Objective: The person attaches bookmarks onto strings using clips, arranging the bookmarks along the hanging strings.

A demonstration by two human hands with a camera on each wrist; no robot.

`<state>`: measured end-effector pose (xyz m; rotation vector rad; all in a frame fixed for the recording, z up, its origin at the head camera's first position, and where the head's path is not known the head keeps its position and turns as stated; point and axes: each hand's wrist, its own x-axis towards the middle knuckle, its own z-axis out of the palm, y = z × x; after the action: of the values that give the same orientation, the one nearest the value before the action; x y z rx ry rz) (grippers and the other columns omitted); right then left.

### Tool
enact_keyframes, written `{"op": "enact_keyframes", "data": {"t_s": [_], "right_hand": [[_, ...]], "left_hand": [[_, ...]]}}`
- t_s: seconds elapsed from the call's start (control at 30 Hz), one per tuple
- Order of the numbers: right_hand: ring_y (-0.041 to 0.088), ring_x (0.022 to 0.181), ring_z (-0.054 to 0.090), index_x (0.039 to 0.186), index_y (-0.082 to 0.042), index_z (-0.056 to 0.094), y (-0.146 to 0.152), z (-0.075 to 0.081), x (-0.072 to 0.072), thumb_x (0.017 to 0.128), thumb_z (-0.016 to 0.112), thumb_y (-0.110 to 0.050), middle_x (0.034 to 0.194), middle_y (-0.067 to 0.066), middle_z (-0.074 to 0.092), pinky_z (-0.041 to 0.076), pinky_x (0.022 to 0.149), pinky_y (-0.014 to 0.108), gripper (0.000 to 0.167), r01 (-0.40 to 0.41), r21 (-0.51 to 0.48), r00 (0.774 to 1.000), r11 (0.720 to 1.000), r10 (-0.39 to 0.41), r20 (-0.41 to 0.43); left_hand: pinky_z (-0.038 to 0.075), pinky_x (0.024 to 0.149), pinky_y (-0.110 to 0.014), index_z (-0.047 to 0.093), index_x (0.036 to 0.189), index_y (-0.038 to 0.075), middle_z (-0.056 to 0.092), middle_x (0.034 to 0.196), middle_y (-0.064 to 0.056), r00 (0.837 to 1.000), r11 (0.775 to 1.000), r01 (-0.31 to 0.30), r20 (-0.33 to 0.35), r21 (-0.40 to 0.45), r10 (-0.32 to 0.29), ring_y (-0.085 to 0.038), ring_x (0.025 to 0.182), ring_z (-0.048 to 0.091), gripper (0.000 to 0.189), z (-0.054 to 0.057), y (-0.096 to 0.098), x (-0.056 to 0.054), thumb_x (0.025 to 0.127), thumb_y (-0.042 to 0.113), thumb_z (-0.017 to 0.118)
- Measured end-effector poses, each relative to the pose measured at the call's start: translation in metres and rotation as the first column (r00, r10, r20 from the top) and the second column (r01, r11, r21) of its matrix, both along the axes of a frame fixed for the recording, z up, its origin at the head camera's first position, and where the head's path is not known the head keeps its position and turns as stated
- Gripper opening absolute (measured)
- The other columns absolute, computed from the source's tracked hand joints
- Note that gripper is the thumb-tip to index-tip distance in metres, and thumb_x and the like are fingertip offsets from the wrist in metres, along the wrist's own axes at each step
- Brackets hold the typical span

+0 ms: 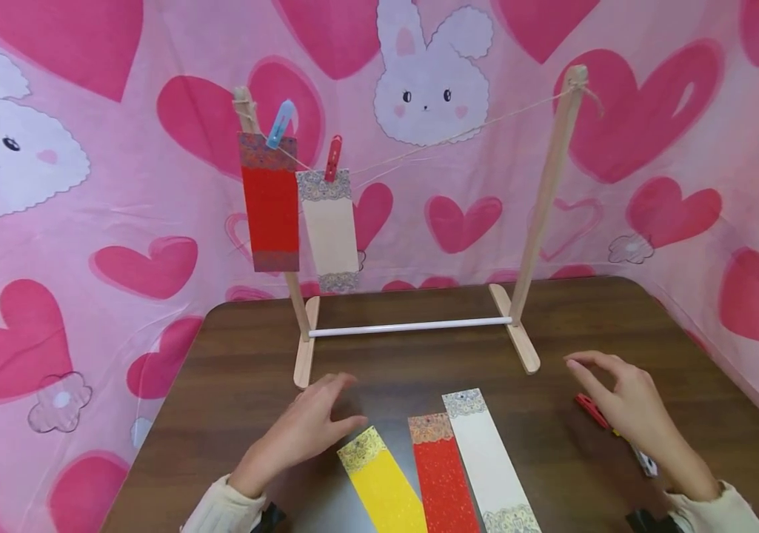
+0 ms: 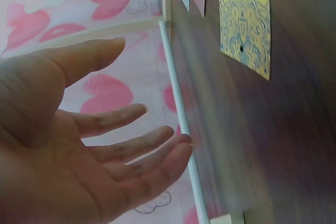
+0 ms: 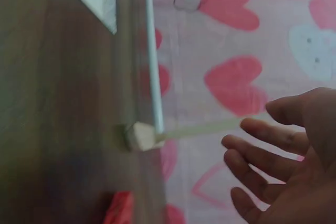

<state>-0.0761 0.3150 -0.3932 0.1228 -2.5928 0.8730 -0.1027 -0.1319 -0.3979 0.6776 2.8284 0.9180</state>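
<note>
My left hand (image 1: pixel 309 422) is over the table near the top end of a yellow patterned bookmark (image 1: pixel 386 488), fingers relaxed and holding nothing. Beside that bookmark lie a red one (image 1: pixel 444 481) and a white one (image 1: pixel 492 466). My right hand (image 1: pixel 629 400), also holding nothing, hovers over a few clothespins, where a red clothespin (image 1: pixel 591 411) shows and others are partly hidden. On the string of a wooden stand, a blue clothespin (image 1: pixel 281 124) holds a red paper strip (image 1: pixel 272 215), and a red clothespin (image 1: pixel 333 158) holds a white strip (image 1: pixel 329 233).
The stand has two wooden posts, the right one (image 1: pixel 546 200) and the left one (image 1: pixel 296 303), joined low by a white rod (image 1: pixel 412 326). A sagging string (image 1: pixel 472 133) runs between their tops. Behind the brown table (image 1: pixel 232 414) hangs a pink cloth (image 1: pixel 119 185) with hearts and rabbits.
</note>
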Motion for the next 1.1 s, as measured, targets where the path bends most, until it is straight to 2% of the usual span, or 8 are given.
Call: {"op": "enact_keyframes", "data": {"t_s": [0.13, 0.3, 0.43, 0.7, 0.8, 0.87, 1.0, 1.1], "right_hand": [[0.002, 0.058, 0.038, 0.112, -0.013, 0.072, 0.012, -0.019, 0.003, 0.096, 0.066, -0.028, 0.106, 0.015, 0.071, 0.036, 0.059, 0.024, 0.022, 0.042, 0.005, 0.997, 0.999, -0.042, 0.064], [-0.013, 0.073, 0.051, 0.11, -0.013, 0.073, 0.02, -0.044, 0.007, 0.097, 0.067, -0.027, 0.101, 0.012, 0.074, 0.04, 0.059, 0.019, 0.021, 0.129, -0.087, 0.99, 0.988, -0.123, 0.07], [-0.017, 0.076, 0.056, 0.109, -0.012, 0.073, 0.027, -0.058, 0.009, 0.095, 0.069, -0.025, 0.093, 0.008, 0.075, 0.042, 0.058, 0.017, 0.019, 0.167, -0.135, 0.985, 0.977, -0.159, 0.066], [-0.006, 0.064, 0.051, 0.105, -0.008, 0.072, 0.041, -0.075, 0.013, 0.087, 0.078, -0.02, 0.084, 0.007, 0.072, 0.037, 0.057, 0.02, 0.023, 0.212, -0.026, 0.974, 0.977, -0.208, 0.094], [-0.006, 0.065, 0.051, 0.104, -0.007, 0.072, 0.044, -0.078, 0.015, 0.084, 0.081, -0.023, 0.089, 0.009, 0.073, 0.036, 0.059, 0.02, 0.027, 0.206, -0.01, 0.973, 0.978, -0.204, 0.107], [-0.008, 0.066, 0.052, 0.103, -0.007, 0.072, 0.045, -0.079, 0.015, 0.083, 0.082, -0.025, 0.091, 0.01, 0.074, 0.036, 0.06, 0.019, 0.029, 0.206, -0.002, 0.974, 0.979, -0.205, 0.1], [-0.008, 0.07, 0.053, 0.101, -0.009, 0.073, 0.044, -0.079, 0.015, 0.082, 0.083, -0.029, 0.091, 0.008, 0.074, 0.037, 0.063, 0.019, 0.029, 0.199, 0.009, 0.976, 0.98, -0.199, 0.086], [-0.007, 0.072, 0.054, 0.1, -0.009, 0.074, 0.044, -0.079, 0.014, 0.082, 0.082, -0.028, 0.092, 0.008, 0.073, 0.038, 0.065, 0.019, 0.027, 0.186, 0.014, 0.98, 0.983, -0.186, 0.069]], "left_hand": [[0.049, 0.093, -0.056, 0.057, 0.131, 0.006, 0.061, 0.127, -0.013, 0.998, 0.998, 0.02, 0.068, -0.062, -0.015, -0.031, 0.113, 0.059, 0.058, -0.002, 0.006, 0.002, 0.085, 0.037, 0.078], [0.048, 0.091, -0.057, 0.058, 0.129, 0.005, 0.062, 0.125, -0.014, 0.992, 0.995, 0.032, 0.128, -0.095, -0.02, -0.032, 0.111, 0.059, 0.059, -0.004, 0.016, 0.003, 0.085, 0.039, 0.078], [0.049, 0.09, -0.057, 0.058, 0.128, 0.006, 0.062, 0.121, -0.013, 0.99, 0.992, 0.037, 0.143, -0.119, -0.02, -0.032, 0.108, 0.059, 0.059, -0.006, 0.024, 0.002, 0.083, 0.039, 0.08], [0.044, 0.095, -0.064, 0.055, 0.132, 0.003, 0.052, 0.133, -0.027, 0.982, 0.96, 0.006, 0.183, -0.281, 0.048, -0.043, 0.12, 0.051, 0.075, -0.013, 0.029, 0.002, 0.073, 0.037, 0.088], [0.045, 0.089, -0.065, 0.051, 0.132, 0.002, 0.052, 0.125, -0.027, 0.981, 0.943, -0.003, 0.181, -0.334, 0.067, -0.044, 0.113, 0.053, 0.086, -0.015, 0.031, 0.004, 0.065, 0.036, 0.093], [0.047, 0.084, -0.062, 0.048, 0.132, 0.001, 0.055, 0.113, -0.023, 0.979, 0.933, -0.004, 0.19, -0.359, 0.077, -0.041, 0.102, 0.057, 0.091, -0.016, 0.033, 0.005, 0.062, 0.035, 0.095], [0.047, 0.085, -0.059, 0.045, 0.133, -0.002, 0.061, 0.099, -0.017, 0.967, 0.931, -0.003, 0.238, -0.365, 0.096, -0.037, 0.091, 0.059, 0.094, -0.018, 0.035, 0.005, 0.061, 0.031, 0.096], [0.047, 0.084, -0.056, 0.05, 0.127, -0.004, 0.061, 0.09, -0.012, 0.957, 0.936, 0.008, 0.273, -0.353, 0.095, -0.032, 0.085, 0.058, 0.084, -0.019, 0.036, 0.004, 0.063, 0.027, 0.095]]}}
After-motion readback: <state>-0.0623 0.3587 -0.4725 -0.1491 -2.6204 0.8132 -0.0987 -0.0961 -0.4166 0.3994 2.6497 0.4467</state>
